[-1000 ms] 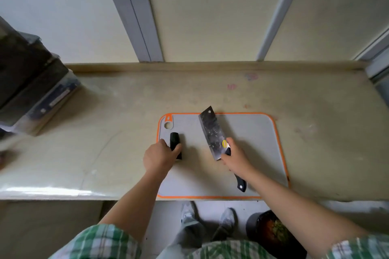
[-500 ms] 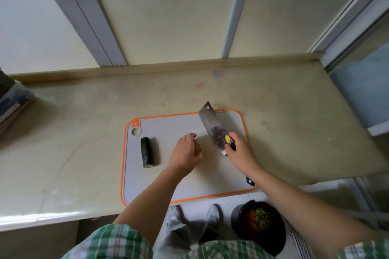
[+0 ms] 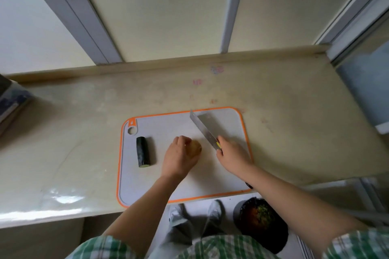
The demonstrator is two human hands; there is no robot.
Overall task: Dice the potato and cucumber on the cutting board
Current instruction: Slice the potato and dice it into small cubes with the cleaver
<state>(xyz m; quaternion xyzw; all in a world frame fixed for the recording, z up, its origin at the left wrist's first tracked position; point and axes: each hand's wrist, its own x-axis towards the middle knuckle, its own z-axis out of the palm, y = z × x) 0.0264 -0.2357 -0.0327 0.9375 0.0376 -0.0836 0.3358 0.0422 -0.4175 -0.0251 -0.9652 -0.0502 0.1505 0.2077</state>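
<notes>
Countertop (image 3: 284, 99): pale beige and glossy, with faint pink stains toward the back and a raised lip along the wall.
Wall (image 3: 168, 17): cream panels were divided by grey vertical strips.
Far left: a dark boxed item (image 3: 10, 99) sat at the counter's end, only partly in view; its kind could not be told.
Cutting board (image 3: 164, 126): grey with an orange rim and 1 hanging hole at its far-left corner; it lay at the counter's front edge.
Cucumber (image 3: 143, 151): 1 dark green stub lay on the board's left part, cut end toward the person, apart from both hands.
Left hand (image 3: 179, 157): fingers were curled over the potato, holding it down.
Potato (image 3: 195, 147): tan, at mid-board, mostly covered; only its right end showed.
Cleaver (image 3: 203, 127): the blade lay tilted just right of the potato, tip toward the board's far edge; contact with the board could not be told.
Right hand (image 3: 233, 153): closed tight round the cleaver's handle at the blade's heel.
Floor: 2 shoes (image 3: 214, 210) and, right of them, a black bin (image 3: 263, 221) holding scraps.
</notes>
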